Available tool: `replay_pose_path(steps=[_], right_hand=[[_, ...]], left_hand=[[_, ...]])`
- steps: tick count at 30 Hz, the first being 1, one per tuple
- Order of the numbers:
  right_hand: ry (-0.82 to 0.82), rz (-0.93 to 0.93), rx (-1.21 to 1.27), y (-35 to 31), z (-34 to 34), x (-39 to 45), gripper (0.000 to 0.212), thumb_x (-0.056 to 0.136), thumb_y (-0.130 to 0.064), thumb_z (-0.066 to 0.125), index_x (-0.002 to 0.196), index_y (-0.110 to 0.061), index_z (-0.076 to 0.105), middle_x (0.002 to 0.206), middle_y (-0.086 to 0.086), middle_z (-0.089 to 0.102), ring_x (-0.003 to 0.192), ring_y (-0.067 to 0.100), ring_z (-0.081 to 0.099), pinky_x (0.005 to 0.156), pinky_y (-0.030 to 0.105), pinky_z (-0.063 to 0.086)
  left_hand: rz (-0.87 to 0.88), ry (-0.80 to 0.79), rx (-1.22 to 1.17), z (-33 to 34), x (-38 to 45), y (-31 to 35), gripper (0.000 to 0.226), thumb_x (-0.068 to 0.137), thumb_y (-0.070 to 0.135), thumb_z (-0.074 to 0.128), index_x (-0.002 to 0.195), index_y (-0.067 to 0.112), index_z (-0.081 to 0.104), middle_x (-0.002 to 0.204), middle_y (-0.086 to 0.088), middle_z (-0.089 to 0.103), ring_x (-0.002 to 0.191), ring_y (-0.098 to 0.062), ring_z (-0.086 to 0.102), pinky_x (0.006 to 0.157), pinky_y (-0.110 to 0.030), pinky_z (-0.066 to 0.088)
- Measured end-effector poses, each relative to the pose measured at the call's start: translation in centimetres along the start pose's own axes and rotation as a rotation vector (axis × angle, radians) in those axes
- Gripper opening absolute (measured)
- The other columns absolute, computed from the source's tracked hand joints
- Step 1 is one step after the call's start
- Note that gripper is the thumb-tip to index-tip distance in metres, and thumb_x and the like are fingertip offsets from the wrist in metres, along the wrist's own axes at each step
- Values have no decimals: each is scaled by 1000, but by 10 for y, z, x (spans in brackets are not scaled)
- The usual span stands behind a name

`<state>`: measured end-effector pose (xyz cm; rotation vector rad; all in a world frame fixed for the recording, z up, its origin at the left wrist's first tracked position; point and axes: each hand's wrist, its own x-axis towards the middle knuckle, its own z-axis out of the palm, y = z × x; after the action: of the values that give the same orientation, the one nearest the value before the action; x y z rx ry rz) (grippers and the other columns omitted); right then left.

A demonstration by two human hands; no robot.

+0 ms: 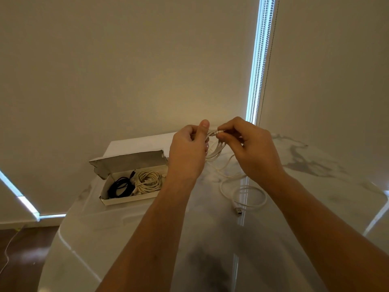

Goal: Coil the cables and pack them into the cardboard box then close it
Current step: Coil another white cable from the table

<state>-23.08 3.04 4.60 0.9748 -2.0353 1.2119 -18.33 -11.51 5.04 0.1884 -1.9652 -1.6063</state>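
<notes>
Both hands are raised above the table and grip one white USB cable (244, 189). My left hand (188, 148) holds several loops of it. My right hand (250, 144) pinches the cable close to the left thumb. The loose tail hangs down to the table, curls into a loop and ends in a USB plug (238, 210). To the left stands the open cardboard box (126, 200) with its lid tilted back. Inside lie a coiled black cable (121, 187) and a coiled cream cable (148, 181).
The glossy white marble table (147, 239) has a curved left edge, with dark wood floor (21, 249) beyond it. Roller blinds close the back, with bead chains (261, 60) hanging at the right. A thin white cord (9, 247) lies on the floor.
</notes>
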Motion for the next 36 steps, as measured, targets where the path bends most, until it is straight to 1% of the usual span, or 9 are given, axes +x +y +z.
replay_pose_path(steps=[4, 8, 13, 18, 22, 25, 28, 33, 36], right_hand=[[-24, 103, 93, 1, 0, 0, 11, 99, -25, 64, 105, -16, 67, 89, -10, 74, 87, 3, 71, 77, 26, 58], [-54, 163, 107, 5, -7, 3, 9, 100, -26, 63, 103, -19, 67, 87, -13, 72, 88, 4, 70, 80, 28, 61], [-78, 134, 22, 3, -6, 4, 9, 102, -30, 58, 103, -23, 62, 87, -17, 69, 86, 0, 69, 79, 30, 61], [-59, 106, -36, 2, -11, 7, 9, 103, -29, 57, 102, -21, 61, 85, -15, 69, 82, 1, 69, 74, 32, 61], [-43, 166, 50, 2, -17, 9, 9, 102, -21, 59, 102, -14, 64, 86, -10, 70, 81, 1, 70, 78, 27, 62], [-95, 278, 160, -2, -14, 9, 9, 103, -23, 56, 106, -16, 60, 91, -3, 72, 84, 8, 72, 80, 30, 63], [-152, 436, 317, -9, -10, 11, 10, 106, -24, 50, 108, -14, 53, 94, 0, 75, 83, 15, 75, 76, 32, 64], [-115, 501, 438, -14, -22, 16, 11, 105, -17, 52, 107, -7, 57, 87, 4, 76, 81, 18, 76, 67, 25, 61], [-102, 567, 490, -14, -23, 15, 13, 104, -16, 54, 107, -4, 58, 86, 6, 76, 80, 21, 76, 67, 27, 61]], left_hand=[[28, -31, -6, -4, 2, -3, 38, 96, 52, 62, 95, 16, 73, 65, 6, 63, 62, -8, 57, 69, -34, 54], [33, -103, -43, -8, 3, -5, 24, 91, 41, 74, 103, 20, 74, 69, 4, 66, 64, -6, 59, 68, -29, 52], [97, -93, 43, -6, 2, -5, 21, 96, 34, 68, 111, 20, 72, 85, 2, 72, 63, -1, 61, 69, -28, 56], [111, -68, 38, -6, 2, -3, 19, 96, 33, 68, 106, 19, 74, 83, 2, 74, 65, -3, 63, 70, -26, 57], [75, -95, -35, -5, 3, -1, 14, 95, 25, 70, 103, 15, 74, 79, 2, 74, 66, -3, 63, 72, -26, 57], [71, -84, -87, -3, 1, 0, 9, 96, 22, 68, 101, 15, 73, 79, 3, 72, 66, -4, 61, 72, -26, 55], [57, -54, -131, 5, -2, -1, 5, 97, 21, 67, 99, 20, 72, 77, 8, 71, 66, -6, 60, 73, -28, 54], [6, -75, -250, 4, 1, -1, 9, 96, 20, 68, 99, 14, 75, 78, 1, 71, 68, -8, 58, 77, -32, 54], [11, -61, -243, 6, 0, -4, 7, 96, 20, 69, 97, 16, 74, 78, 2, 72, 67, -7, 60, 80, -35, 56]])
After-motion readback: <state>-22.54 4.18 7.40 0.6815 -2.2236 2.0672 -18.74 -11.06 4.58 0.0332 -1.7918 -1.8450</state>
